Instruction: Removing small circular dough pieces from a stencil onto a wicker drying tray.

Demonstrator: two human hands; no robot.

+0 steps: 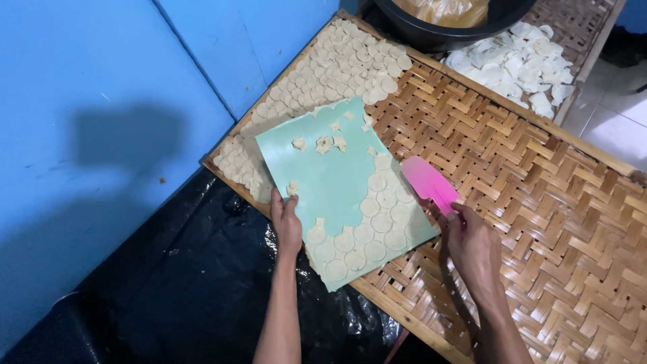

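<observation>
1. Hands at a teal sheet [333,182] lying tilted on a woven bamboo tray [539,195].
2. Left hand [287,222] on the sheet's near left edge, fingers closed on that edge, thumb on top.
3. Right hand [474,246] just right of the sheet, fingers wrapped around a pink scraper [430,183]; blade pointing up and away, its tip just beside the sheet's right edge.
4. Round dough discs [367,226] in overlapping rows over the sheet's lower right part, touching one another.
5. Torn dough scraps [325,143] scattered on the sheet's bare upper part, well apart from the rows.
6. More discs [337,67] laid in dense rows on the tray's far left end, running partly under the sheet's top edge.
7. White chips [519,64] heaped at the tray's far right end.
8. Dark bowl [431,30] beyond the tray, touching its far edge, with a yellowish bag [445,10] inside.
9. Black plastic [202,283] below the tray's near side; blue wall [101,87] on the left.
</observation>
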